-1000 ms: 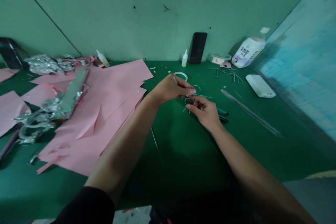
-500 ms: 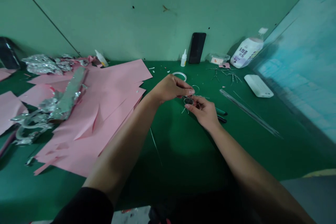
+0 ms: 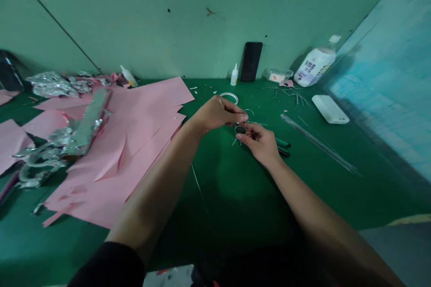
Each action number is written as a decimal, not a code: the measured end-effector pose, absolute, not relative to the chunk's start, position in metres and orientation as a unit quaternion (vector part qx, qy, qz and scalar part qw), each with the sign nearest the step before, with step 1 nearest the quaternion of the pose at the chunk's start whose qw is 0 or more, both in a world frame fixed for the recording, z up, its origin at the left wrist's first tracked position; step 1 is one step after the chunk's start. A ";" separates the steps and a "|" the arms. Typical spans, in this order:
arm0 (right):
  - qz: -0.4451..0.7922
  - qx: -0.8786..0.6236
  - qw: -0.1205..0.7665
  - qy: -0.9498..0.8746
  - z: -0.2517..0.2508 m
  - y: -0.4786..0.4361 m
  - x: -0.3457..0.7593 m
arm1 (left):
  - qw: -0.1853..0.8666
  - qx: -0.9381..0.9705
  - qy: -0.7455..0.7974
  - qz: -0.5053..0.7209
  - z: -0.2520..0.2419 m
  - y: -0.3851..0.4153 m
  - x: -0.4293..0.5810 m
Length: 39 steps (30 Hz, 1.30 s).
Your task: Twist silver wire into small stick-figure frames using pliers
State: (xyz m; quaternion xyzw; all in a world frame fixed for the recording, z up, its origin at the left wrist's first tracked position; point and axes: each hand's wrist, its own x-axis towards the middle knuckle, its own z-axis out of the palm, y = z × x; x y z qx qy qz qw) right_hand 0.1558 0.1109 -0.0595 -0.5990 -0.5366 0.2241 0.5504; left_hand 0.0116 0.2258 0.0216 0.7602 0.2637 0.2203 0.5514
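As right hand (image 3: 264, 145) grips wire ring (image 3: 240, 130), left hand (image 3: 217, 114) pinching at its twelve o'clock, contents unclear, uneven twist could bend it.

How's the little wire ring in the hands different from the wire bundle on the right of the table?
The wire ring is round; the wire bundle is straight. The ring is small, the bundle much longer. The ring is in the fingers of the right hand; the bundle lies on the table. Both look thin and silvery.
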 end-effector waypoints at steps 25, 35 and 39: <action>0.229 -0.587 0.559 -0.539 -0.064 0.110 0.154 | 0.523 0.760 0.269 0.275 0.041 0.220 0.005; 0.227 -0.597 0.551 -0.537 -0.064 0.109 0.154 | 0.525 0.752 0.258 0.303 0.051 0.217 -0.001; 0.228 -0.596 0.547 -0.541 -0.064 0.109 0.154 | 0.528 0.748 0.247 0.317 0.052 0.219 -0.003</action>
